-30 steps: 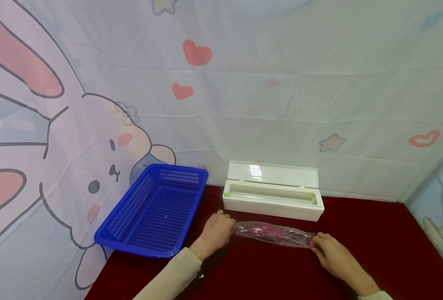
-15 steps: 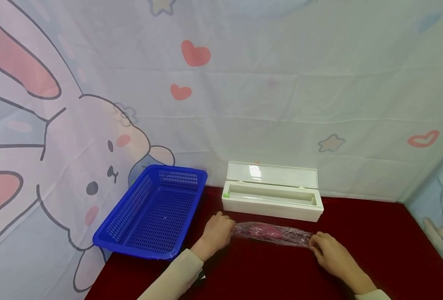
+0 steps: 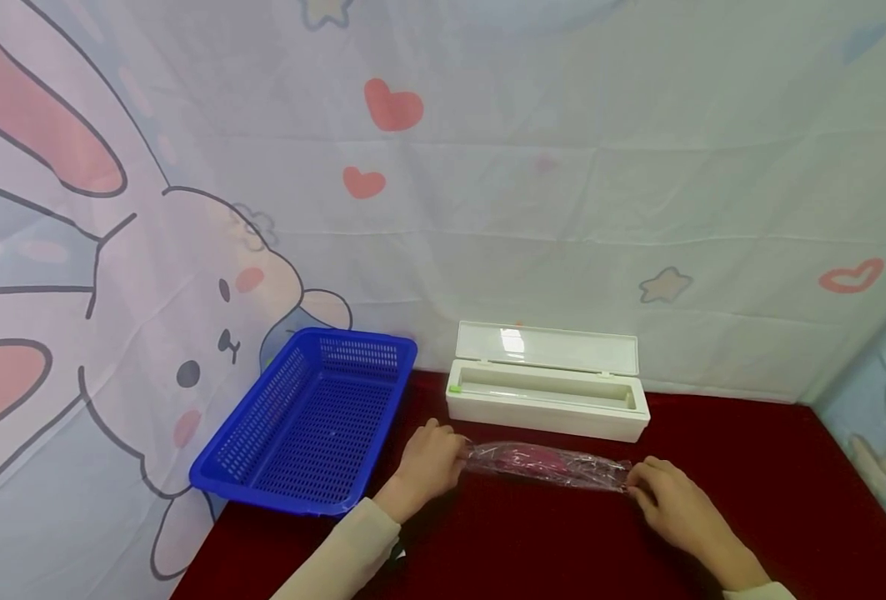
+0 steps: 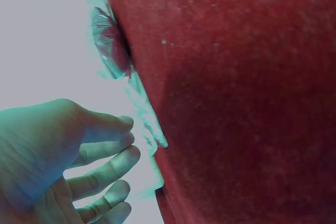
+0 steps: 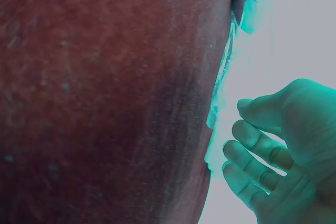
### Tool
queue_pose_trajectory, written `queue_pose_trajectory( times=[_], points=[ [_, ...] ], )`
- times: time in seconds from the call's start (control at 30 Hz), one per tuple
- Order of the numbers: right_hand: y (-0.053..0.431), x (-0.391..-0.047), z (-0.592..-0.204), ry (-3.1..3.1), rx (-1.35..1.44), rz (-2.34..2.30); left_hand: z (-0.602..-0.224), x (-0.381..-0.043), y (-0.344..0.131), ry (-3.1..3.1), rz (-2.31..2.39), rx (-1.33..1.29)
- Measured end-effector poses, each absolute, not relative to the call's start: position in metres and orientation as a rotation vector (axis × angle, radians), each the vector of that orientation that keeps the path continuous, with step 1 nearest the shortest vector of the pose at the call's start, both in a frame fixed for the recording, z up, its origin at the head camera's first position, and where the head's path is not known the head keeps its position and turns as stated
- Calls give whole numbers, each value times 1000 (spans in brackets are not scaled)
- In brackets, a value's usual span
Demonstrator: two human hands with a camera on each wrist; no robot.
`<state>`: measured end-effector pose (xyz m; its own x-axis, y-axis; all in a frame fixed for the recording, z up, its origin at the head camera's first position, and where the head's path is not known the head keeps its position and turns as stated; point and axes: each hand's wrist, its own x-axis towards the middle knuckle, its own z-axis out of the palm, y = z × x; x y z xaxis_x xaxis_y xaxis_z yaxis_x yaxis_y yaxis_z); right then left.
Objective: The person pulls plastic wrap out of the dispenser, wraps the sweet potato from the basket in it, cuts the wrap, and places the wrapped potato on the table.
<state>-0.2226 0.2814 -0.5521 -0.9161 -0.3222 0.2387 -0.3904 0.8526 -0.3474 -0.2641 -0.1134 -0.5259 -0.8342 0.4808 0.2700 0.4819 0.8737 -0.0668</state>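
A dark pink-red oblong item (image 3: 534, 460) lies rolled in clear plastic wrap (image 3: 593, 472), its loose ends spread left and right on the red-covered table. My left hand (image 3: 429, 460) is at the wrap's left end; in the left wrist view its fingers (image 4: 113, 166) are loosely bent, with thumb and fingertips right beside the crinkled film (image 4: 144, 111). At the opposite end is my right hand (image 3: 675, 507). Its thumb and fingers (image 5: 249, 158) are relaxed and spread apart beside the film edge (image 5: 220, 77), with nothing between them.
A white cling film dispenser box (image 3: 548, 418) stands behind the wrapped item, its lid (image 3: 548, 346) raised and a green-ended slide cutter along it. To the left is a blue perforated plastic basket (image 3: 315, 437). A printed cloth (image 3: 518, 208) hangs behind the table.
Both hands have drawn slightly outward from the wrap's ends, the right one more clearly, its fingers loosening off the film. The wrapped item, box and basket stay in place.
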Motion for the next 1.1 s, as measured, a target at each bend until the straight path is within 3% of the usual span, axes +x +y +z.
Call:
queue_pose_trajectory(
  times=[1.1],
  points=[
    [238, -234, -539, -2693, 690, 684, -509, -261, -85, -2740, -453, -870]
  ],
)
